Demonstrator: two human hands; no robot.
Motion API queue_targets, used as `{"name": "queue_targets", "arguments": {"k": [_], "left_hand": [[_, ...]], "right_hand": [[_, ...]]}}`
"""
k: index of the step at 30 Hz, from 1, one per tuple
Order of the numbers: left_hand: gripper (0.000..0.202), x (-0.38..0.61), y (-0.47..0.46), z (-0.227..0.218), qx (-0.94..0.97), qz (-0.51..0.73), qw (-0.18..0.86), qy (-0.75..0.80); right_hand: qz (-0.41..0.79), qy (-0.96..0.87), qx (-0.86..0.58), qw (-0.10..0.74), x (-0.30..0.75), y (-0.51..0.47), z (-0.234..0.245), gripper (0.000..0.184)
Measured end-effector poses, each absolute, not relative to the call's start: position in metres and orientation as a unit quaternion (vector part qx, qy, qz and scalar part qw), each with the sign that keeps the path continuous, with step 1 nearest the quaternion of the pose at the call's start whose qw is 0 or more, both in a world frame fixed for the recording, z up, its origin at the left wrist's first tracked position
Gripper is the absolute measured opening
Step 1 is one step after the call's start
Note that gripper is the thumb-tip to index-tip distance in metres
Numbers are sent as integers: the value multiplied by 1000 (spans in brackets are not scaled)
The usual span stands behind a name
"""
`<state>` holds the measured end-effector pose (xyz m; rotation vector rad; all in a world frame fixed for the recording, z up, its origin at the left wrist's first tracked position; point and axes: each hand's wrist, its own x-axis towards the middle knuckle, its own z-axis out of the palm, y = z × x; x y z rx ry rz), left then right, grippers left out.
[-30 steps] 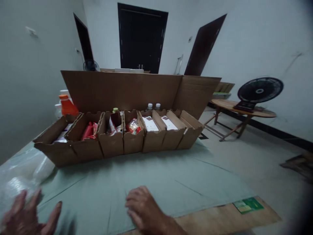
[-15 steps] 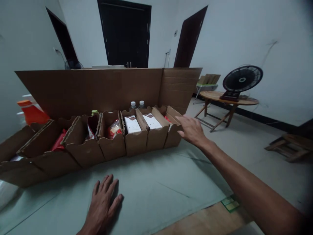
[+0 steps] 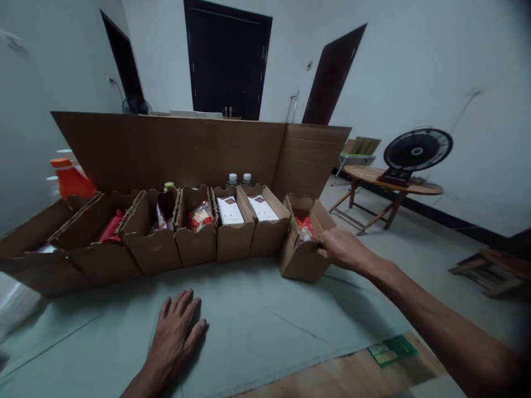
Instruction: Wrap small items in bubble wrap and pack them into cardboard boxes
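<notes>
My right hand grips the right wall of the rightmost cardboard bin, fingers closed over its edge. This bin stands apart from the row, angled and nearer to me, with red and clear plastic packages inside. My left hand lies flat on the pale green cloth, fingers spread, holding nothing. In the row, two neighbouring bins hold white boxes. Left of them, a bin contains a red-and-clear snack packet. Farther left lies a red packet in another bin.
A tall cardboard panel stands behind the bins. Two clear bottles with white caps and an orange bottle are behind the row. A black fan sits on a round wooden table at right. A wooden stool is on the floor.
My right hand has closed on the rightmost bin and pulled it towards me, away from the row and turned. My left hand stays flat on the cloth. The view has shifted slightly.
</notes>
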<state>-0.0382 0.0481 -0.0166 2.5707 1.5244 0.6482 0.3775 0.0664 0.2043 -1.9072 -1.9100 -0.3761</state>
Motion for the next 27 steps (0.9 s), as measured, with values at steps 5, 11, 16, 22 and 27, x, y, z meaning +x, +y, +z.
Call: {"name": "queue_targets", "arguments": {"k": [5, 11, 16, 22, 27], "left_hand": [[35, -35, 47, -12, 820, 262, 47, 507], [32, -35, 49, -9, 785, 348, 53, 510], [38, -39, 39, -4, 753, 368, 131, 530], [62, -15, -5, 7, 749, 387, 249, 478], [80, 37, -16, 15, 760, 369, 336, 417]], "right_hand": [[16, -755, -655, 33, 303, 45, 218, 16], [214, -751, -612, 126, 218, 33, 240, 25], [168, -660, -614, 399, 247, 1, 253, 25], [97, -324, -686, 644, 372, -43, 186, 16], [275, -241, -675, 641, 391, -40, 88, 33]]}}
